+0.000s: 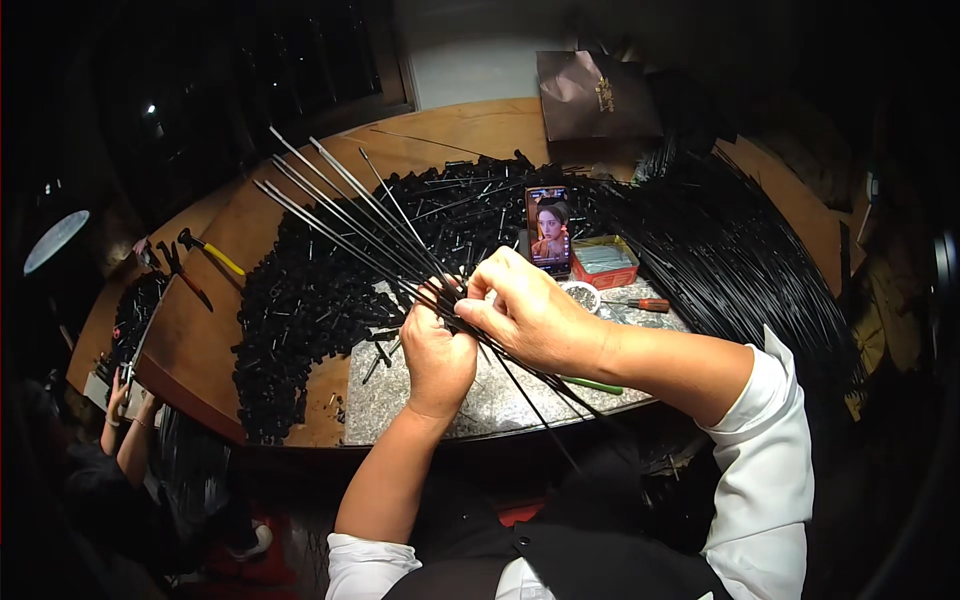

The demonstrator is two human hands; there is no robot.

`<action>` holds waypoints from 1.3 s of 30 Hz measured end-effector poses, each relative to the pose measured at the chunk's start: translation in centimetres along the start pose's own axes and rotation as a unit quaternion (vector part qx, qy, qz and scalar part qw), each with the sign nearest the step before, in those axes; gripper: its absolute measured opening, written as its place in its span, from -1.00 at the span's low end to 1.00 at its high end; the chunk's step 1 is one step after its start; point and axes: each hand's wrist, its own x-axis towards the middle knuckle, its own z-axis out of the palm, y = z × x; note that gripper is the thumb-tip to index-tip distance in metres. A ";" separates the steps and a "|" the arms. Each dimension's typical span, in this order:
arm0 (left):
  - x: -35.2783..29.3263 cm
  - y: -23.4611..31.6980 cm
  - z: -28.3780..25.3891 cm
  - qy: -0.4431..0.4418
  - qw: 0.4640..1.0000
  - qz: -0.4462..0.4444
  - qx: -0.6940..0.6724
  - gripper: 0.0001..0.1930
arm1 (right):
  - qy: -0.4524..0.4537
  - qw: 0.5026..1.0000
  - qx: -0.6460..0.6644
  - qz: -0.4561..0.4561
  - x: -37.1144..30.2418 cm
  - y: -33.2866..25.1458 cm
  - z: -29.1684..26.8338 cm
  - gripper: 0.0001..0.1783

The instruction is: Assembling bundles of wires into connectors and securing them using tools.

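Note:
A bundle of long thin black rods (345, 208) passes through my left hand (440, 362), whose fingers are wrapped round it. The rods fan out toward the far left, and their other ends run down to the right, below my right hand (540, 312). Thumb and fingertips of that hand are pinched together against the bundle, just beside the left fingers. Whatever small dark piece lies in the pinch is too hidden to name. Under both hands is a grey speckled board (420, 405).
Small black parts (300, 290) are heaped left and behind; black rods (740, 270) lie right. Beyond my hands stand a lit phone (548, 228), a red tin (606, 262) and a screwdriver (650, 304). Yellow-handled pliers (215, 253) lie left. Another person's hands (125, 415) work at far left.

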 end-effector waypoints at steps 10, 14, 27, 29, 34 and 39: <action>0.7 -1.4 -0.7 -0.022 0.995 0.046 0.083 -0.80 | 0.111 0.972 -0.089 -0.185 3.8 0.1 -2.7 -0.85; 1.0 -2.7 -1.7 -0.020 0.986 0.057 0.156 -0.76 | 0.173 0.980 -0.078 -0.059 5.1 -0.7 -7.1 -0.81; 2.4 -3.3 -2.4 0.005 1.000 0.019 0.024 -0.94 | 0.171 0.978 -0.121 0.009 5.0 5.4 -8.8 -0.81; 2.2 -0.8 -1.6 -0.022 1.000 -0.018 -0.004 -0.87 | 0.123 0.991 -0.057 0.008 4.2 4.5 -5.2 -0.85; 1.9 1.7 -0.5 -0.116 0.984 -0.010 -0.134 -0.72 | 0.044 0.995 -0.010 -0.091 1.3 1.2 -0.9 -0.81; 1.5 1.0 -2.2 -0.077 0.967 -0.109 -0.215 -0.85 | -0.026 0.993 0.090 0.067 -2.1 -0.6 0.4 -0.42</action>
